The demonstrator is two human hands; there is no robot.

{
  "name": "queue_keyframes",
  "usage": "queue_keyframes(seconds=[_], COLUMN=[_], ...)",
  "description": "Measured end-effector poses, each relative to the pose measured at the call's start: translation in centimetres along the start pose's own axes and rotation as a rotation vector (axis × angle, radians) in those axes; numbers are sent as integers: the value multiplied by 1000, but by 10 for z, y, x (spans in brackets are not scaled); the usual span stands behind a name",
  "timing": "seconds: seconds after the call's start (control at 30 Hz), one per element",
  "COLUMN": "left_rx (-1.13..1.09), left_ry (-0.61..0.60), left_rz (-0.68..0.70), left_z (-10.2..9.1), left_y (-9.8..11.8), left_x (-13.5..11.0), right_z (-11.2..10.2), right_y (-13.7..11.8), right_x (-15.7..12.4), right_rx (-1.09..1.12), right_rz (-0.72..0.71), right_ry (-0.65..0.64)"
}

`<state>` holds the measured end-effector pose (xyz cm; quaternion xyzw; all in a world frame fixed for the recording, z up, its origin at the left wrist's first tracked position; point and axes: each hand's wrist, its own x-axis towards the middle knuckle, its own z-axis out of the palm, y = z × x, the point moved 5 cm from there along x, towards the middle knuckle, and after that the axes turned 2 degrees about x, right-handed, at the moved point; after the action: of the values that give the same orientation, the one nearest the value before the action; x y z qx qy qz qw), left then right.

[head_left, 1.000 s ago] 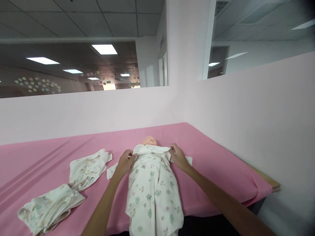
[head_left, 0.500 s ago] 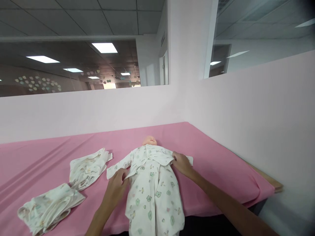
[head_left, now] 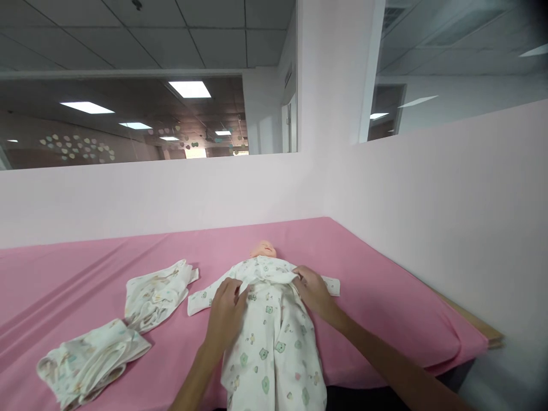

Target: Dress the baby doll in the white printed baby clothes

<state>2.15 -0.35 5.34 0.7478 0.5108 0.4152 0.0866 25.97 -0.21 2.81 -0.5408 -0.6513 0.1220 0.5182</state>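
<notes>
We pinch the doll's [head_left: 264, 249] printed top [head_left: 266, 269]
Lower centre of frame: our left hand [head_left: 228, 311] and right hand [head_left: 315, 291] each clamp its edge; the doll lies on a pink sheet [head_left: 377, 319].

We look down at a doll [head_left: 264, 249] lying face up on a pink sheet [head_left: 385, 302], dressed in white clothing [head_left: 274, 342] printed with green bears. Our left hand [head_left: 228, 308] pinches the cloth at one side of its chest, and our right hand [head_left: 311, 288] grips the edge opposite. One sleeve stretches out leftward; the other shows only its cuff beyond our right wrist. To our left lie two bundles of printed fabric, a farther one [head_left: 158, 295] touching a nearer one [head_left: 92, 362]. Behind, we see white walls [head_left: 192, 197] with windows [head_left: 145, 48].
</notes>
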Motion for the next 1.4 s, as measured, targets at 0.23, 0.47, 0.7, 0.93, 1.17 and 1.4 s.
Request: queue_keyframes(seconds=[0.23,0.47,0.7,0.93,1.17,1.4], left_rx=[-3,86,68,121,93,4], left_ry=[-92,-299,-295,-276,-378,-376], left_rz=[198,396,263,334,321,266], left_z=[3,1,5,13,17,14], left_y=[12,19,23,27,28,26], left_x=[-17,-45,-35,-28,-23,-23], right_z=[-2,-2,-7,16,36,30], right_y=[-11,18,-25,-45,-74,-60], right_x=[-27,-75,-62,-44,-57,16], right_rx=[-12,-372,-188,-183,-352,-76], right_rz=[-259,-500,-458,-320,-573,-73], right_ry=[-7,-186,-170,-23,-296,-223])
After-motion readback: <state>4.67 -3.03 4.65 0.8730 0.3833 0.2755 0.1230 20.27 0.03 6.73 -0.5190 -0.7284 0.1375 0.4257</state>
